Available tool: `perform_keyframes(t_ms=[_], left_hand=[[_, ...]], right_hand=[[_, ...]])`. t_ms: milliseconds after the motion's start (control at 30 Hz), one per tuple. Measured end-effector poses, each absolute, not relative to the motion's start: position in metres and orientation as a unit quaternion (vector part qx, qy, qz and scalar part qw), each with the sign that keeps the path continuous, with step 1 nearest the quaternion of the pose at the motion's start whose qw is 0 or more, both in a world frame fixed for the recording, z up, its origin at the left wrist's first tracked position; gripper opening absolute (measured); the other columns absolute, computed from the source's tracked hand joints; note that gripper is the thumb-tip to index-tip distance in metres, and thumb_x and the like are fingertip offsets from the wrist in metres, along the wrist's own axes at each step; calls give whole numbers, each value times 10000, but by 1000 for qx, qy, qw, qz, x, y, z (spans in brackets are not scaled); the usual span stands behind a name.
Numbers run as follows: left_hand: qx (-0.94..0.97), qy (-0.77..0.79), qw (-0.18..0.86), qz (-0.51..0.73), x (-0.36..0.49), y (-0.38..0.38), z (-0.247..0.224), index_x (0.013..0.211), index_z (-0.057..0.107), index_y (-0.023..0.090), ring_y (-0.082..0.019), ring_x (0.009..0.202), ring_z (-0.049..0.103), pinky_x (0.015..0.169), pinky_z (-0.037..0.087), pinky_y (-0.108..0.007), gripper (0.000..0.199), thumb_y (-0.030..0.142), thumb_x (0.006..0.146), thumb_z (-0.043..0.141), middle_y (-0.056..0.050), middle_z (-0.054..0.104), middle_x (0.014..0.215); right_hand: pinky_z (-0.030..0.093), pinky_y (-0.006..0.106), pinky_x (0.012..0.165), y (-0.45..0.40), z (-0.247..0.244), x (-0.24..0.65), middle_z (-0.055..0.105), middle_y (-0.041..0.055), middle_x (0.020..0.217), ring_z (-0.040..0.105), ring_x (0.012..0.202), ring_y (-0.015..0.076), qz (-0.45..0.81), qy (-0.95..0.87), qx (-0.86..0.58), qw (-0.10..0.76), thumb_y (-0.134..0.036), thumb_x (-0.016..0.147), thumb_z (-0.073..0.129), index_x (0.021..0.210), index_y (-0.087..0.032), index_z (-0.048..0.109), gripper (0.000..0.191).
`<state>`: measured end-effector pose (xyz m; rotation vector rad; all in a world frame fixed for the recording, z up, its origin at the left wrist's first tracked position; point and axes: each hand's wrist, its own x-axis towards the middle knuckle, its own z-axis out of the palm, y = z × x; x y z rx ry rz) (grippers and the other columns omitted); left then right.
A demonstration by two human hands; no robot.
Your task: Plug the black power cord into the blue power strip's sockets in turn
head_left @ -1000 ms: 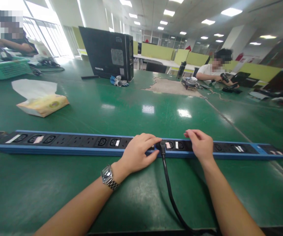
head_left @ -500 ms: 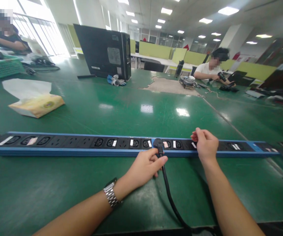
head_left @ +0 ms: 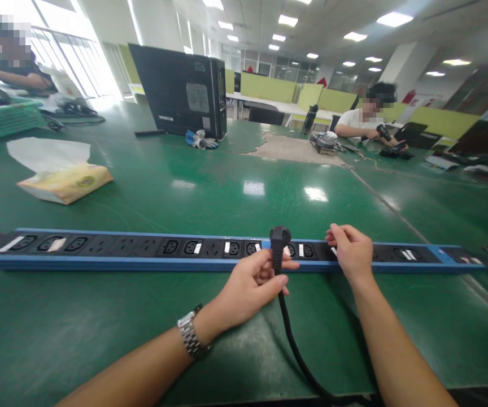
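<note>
In the head view, my left hand (head_left: 246,285), wearing a metal watch, has its thumb and fingers round the neck of a black power plug (head_left: 279,240). The plug is upright with its head toward the top, in front of a long blue and black power strip (head_left: 155,263). A black cord (head_left: 291,333) runs from the plug down to the table's near edge. My right hand (head_left: 354,251) is over the right part of the strip, fingers curled in, nothing visible in them. Whether it touches the strip I cannot tell.
A tissue pack (head_left: 68,181) lies on the green table (head_left: 176,203) at left. Behind are a green basket (head_left: 11,120), a black computer case (head_left: 184,90) and gloves (head_left: 201,139). One person sits at far left, another (head_left: 360,123) at far right, handling a dark device.
The plug has risen slightly and turned in my left hand, and more of my fingers now show beside it. My right hand has shifted a little left.
</note>
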<state>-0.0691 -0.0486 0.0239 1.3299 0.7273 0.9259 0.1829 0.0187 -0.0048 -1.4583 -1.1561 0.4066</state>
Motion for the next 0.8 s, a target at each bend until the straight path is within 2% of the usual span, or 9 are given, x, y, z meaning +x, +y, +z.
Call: perform_keyframes(t_ms=[100, 167, 233, 367, 500, 567, 633, 733, 800], left_hand=[[567, 315, 608, 458, -72, -50, 39, 1049, 589, 155, -112, 564, 644, 463, 473, -184, 320, 356, 814, 672, -54, 725, 822], [543, 351, 595, 477, -77, -48, 42, 964, 601, 144, -84, 445, 567, 401, 421, -166, 285, 373, 809, 669, 4, 658, 627], [511, 390, 582, 498, -84, -43, 40, 918, 611, 138, -62, 388, 500, 372, 381, -152, 264, 353, 784, 686, 43, 587, 533], [442, 422, 544, 575, -105, -41, 42, 850, 620, 146, -58, 395, 454, 368, 368, -157, 208, 308, 744, 697, 61, 535, 508], [415, 450, 481, 628, -117, -49, 48, 752, 615, 144, -103, 529, 550, 428, 427, -187, 217, 356, 796, 629, -2, 609, 619], [400, 448, 467, 649, -118, -51, 52, 766, 604, 153, -129, 633, 607, 488, 469, -202, 216, 362, 822, 597, -27, 655, 732], [367, 430, 477, 673, -120, -49, 58, 773, 580, 163, -130, 663, 615, 534, 492, -215, 195, 349, 832, 580, -22, 649, 763], [287, 399, 524, 696, -132, -41, 71, 710, 502, 180, -81, 501, 484, 467, 432, -199, 242, 366, 863, 534, 36, 488, 571], [246, 399, 529, 707, -147, -34, 80, 657, 410, 198, -57, 406, 319, 375, 304, -179, 340, 418, 908, 470, 72, 315, 480]], right_hand=[[473, 272, 567, 19, -5, 183, 655, 27, 605, 595, 543, 144, 162, -505, -625, 573, -490, 783, 638, 695, -151, 675, 352], [471, 274, 575, 19, -6, 184, 656, 26, 608, 596, 548, 145, 153, -514, -626, 566, -489, 787, 630, 693, -153, 675, 351], [469, 275, 580, 18, -6, 185, 656, 24, 611, 599, 551, 146, 146, -517, -631, 560, -484, 791, 626, 694, -156, 677, 346], [468, 276, 588, 18, -5, 185, 655, 19, 612, 599, 552, 145, 147, -513, -636, 557, -474, 792, 629, 692, -161, 676, 332], [455, 269, 583, 16, -2, 183, 651, 17, 613, 593, 557, 141, 150, -525, -633, 549, -470, 799, 623, 686, -163, 678, 331], [451, 267, 582, 16, -1, 182, 649, 15, 610, 589, 557, 139, 150, -526, -633, 548, -468, 801, 621, 682, -164, 676, 331], [452, 268, 585, 16, -1, 181, 648, 14, 610, 589, 557, 139, 154, -521, -633, 552, -467, 801, 621, 683, -164, 675, 330], [455, 271, 587, 17, -3, 182, 646, 15, 606, 591, 554, 142, 157, -515, -632, 558, -469, 800, 620, 686, -162, 674, 332], [453, 273, 586, 18, -4, 183, 647, 16, 605, 595, 554, 146, 153, -516, -632, 558, -471, 803, 616, 688, -162, 675, 335]])
